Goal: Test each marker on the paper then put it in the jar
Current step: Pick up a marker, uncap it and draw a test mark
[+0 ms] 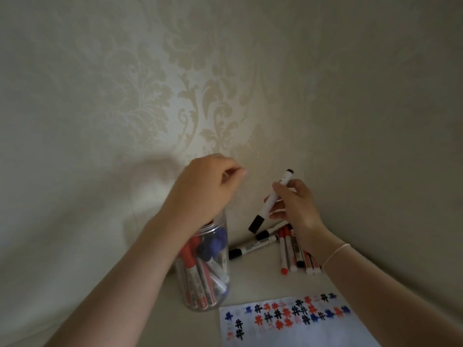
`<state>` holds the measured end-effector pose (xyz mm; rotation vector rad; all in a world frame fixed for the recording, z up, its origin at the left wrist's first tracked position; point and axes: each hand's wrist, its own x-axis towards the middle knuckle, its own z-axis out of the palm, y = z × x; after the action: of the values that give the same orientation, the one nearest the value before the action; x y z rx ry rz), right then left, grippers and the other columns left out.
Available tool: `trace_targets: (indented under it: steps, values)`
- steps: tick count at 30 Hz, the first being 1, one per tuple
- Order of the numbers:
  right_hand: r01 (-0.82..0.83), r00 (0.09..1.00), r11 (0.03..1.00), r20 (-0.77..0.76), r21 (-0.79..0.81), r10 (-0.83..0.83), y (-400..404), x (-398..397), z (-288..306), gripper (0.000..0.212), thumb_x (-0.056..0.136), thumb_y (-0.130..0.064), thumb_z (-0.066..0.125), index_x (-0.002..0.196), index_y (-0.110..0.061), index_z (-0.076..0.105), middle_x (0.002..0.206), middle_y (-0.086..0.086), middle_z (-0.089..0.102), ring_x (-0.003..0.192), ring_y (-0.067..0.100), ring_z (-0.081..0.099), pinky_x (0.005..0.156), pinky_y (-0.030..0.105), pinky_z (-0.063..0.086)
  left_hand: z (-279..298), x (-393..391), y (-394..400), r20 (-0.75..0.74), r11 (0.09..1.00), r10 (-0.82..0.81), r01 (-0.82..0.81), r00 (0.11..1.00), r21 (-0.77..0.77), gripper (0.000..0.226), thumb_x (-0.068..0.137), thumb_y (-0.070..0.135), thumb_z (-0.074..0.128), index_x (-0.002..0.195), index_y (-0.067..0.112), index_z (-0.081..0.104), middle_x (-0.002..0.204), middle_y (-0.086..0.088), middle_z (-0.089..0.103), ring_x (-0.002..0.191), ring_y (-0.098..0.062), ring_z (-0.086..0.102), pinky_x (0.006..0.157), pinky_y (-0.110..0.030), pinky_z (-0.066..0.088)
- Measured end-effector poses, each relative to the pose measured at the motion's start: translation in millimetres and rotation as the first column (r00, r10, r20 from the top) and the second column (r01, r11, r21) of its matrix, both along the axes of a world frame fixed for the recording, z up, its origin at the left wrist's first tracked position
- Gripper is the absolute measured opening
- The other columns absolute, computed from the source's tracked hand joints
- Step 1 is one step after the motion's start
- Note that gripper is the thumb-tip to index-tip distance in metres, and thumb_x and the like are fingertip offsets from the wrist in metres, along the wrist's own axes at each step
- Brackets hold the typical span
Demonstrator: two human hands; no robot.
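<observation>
Bare forearms, no sleeves visible; thin pale, possibly beaded bracelet on right wrist.

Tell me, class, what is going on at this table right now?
A person is sorting markers. The right hand holds a capped black marker in the air, tilted, above a loose pile of markers by the wall. The left hand, fingers curled, is over the mouth of a clear jar that already holds red and blue markers. In front lies a sheet of paper covered with black, red and blue test marks.
</observation>
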<state>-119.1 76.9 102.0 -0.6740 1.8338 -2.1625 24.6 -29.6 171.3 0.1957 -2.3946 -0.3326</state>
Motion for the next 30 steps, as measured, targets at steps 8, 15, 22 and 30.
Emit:
trace_targets:
  steps: [8, 15, 22, 30]
  values:
    - [0.072, 0.996, 0.994, 0.058, -0.081, -0.068, 32, 3, -4, 0.016, 0.083, -0.011, 0.061, 0.073, -0.008, 0.051, 0.06, 0.008, 0.055, 0.06, 0.023, 0.055, 0.058, 0.035, 0.046, -77, -57, 53, 0.284, 0.909, -0.27, 0.145, 0.92, 0.391, 0.021, 0.1, 0.029, 0.045, 0.098, 0.01, 0.053, 0.084, -0.009, 0.06, 0.068, -0.023, 0.059, 0.065, -0.039, 0.048]
    - [-0.31, 0.95, 0.937, 0.098, 0.162, 0.297, 69, -10, -17, 0.021, 0.083, -0.008, 0.066, 0.063, -0.005, 0.059, 0.066, 0.015, 0.06, 0.065, 0.027, 0.058, 0.06, 0.032, 0.049, -109, -55, 65, 0.097, 0.568, -0.597, 0.334, 0.796, 0.752, 0.014, 0.101, 0.023, 0.043, 0.1, 0.017, 0.055, 0.061, 0.004, 0.048, 0.043, -0.002, 0.045, 0.043, -0.016, 0.035]
    - [-0.022, 0.999, 0.992, 0.037, 0.126, 0.018, 82, -22, -22, 0.025, 0.083, -0.007, 0.067, 0.062, -0.005, 0.055, 0.056, 0.011, 0.058, 0.049, 0.02, 0.054, 0.044, 0.025, 0.043, -134, -59, 62, 0.328, 0.788, -0.473, 0.227, 0.818, 0.572, 0.034, 0.098, 0.048, 0.038, 0.129, 0.034, 0.038, 0.091, 0.007, 0.059, 0.072, 0.0, 0.056, 0.062, -0.02, 0.044]
    - [0.351, 0.931, 0.934, 0.085, 0.072, -0.356, 108, -41, -56, 0.024, 0.089, -0.019, 0.065, 0.071, -0.008, 0.054, 0.056, 0.008, 0.065, 0.044, 0.016, 0.057, 0.048, 0.026, 0.051, -190, -50, 34, 0.482, 0.99, -0.141, 0.109, 0.865, 0.094, 0.051, 0.102, 0.019, 0.028, 0.149, 0.037, 0.016, 0.149, 0.008, 0.035, 0.133, -0.012, 0.027, 0.103, -0.025, 0.02]
